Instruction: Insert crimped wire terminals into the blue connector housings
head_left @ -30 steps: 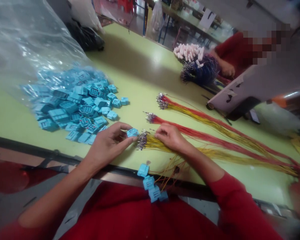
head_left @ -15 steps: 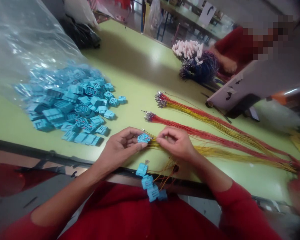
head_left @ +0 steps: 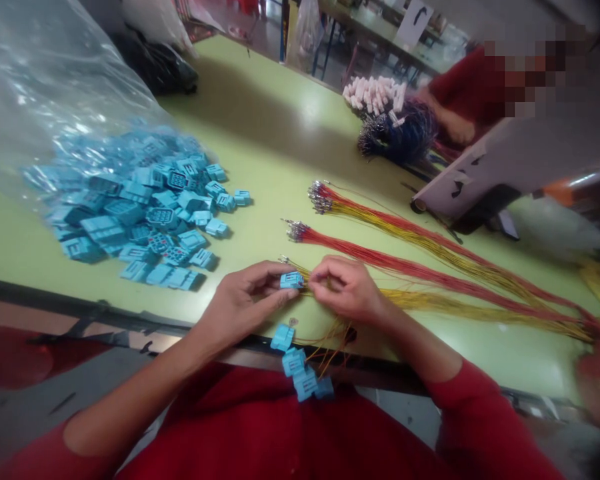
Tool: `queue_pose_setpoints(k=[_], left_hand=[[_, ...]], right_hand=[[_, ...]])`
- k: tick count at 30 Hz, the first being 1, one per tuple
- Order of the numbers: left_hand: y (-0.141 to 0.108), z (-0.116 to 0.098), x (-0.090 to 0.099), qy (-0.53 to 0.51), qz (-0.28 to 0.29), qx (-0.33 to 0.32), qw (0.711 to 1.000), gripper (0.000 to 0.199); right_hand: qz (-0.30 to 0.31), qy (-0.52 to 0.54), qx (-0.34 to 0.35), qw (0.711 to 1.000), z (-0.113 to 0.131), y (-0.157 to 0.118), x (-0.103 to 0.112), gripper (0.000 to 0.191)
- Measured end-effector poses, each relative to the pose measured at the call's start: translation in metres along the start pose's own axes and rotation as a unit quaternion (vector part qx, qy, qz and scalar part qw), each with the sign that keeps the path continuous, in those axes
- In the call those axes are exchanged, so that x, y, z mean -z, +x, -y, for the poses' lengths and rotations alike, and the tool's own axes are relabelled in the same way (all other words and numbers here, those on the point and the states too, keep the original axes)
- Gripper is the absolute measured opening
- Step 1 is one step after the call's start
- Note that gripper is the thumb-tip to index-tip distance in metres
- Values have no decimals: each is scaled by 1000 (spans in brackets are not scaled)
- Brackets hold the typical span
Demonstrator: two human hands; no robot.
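My left hand [head_left: 247,293] holds a blue connector [head_left: 291,280] between thumb and fingers. Pinched close to the connector's right end, my right hand [head_left: 343,287] grips a thin wire whose end is too small to make out. Yellow wires [head_left: 420,300] run under and beyond my right hand. Behind them lie a red wire bundle [head_left: 360,257] and a red and yellow bundle [head_left: 380,220], both with metal terminals at their left ends. Several wired blue connectors [head_left: 294,362] hang at the table's front edge. A heap of blue connectors [head_left: 145,207] lies at the left.
A clear plastic bag [head_left: 70,73] partly covers the heap. Dark wires with pale pink connectors [head_left: 375,95] lie at the back, near another person's hand [head_left: 457,127]. A pale panel [head_left: 467,173] stands at the right.
The blue connector has turned in my left hand, so its slotted side now shows. My right hand has shifted slightly left, closer to it.
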State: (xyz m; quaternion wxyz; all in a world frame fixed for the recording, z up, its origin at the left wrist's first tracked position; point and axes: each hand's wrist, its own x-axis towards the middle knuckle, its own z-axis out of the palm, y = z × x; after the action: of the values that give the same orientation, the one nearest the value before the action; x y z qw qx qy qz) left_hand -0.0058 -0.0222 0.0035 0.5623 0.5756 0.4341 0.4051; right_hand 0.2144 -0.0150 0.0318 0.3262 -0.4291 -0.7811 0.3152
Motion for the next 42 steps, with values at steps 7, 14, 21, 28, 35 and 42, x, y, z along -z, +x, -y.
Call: queue_pose_setpoints(k=[7,14,21,28,35,42], left_hand=[[-1,3,-3,9,-4,6,1000,34],[-1,3,-4,49,5,-11,999,32],[2,0,-6,-43,7,54,998,38],[4,5,-4,-77,-3,83,994,40],[3,1,-6,-87,8,91,992,38],[2,-1,-7,-80,11,80,993,38]], right_hand=[[18,12,-31,999,-4,-2,-7,7],[33,72,-82,993,1,1,-6,7],[27,74,-86,993,0,-1,-3,10],[-13,-31,26,999,-1,-16,11,16],[0,-126,37,991,3,-26,8,22],[-10,-129,23,991,7,-23,10,19]])
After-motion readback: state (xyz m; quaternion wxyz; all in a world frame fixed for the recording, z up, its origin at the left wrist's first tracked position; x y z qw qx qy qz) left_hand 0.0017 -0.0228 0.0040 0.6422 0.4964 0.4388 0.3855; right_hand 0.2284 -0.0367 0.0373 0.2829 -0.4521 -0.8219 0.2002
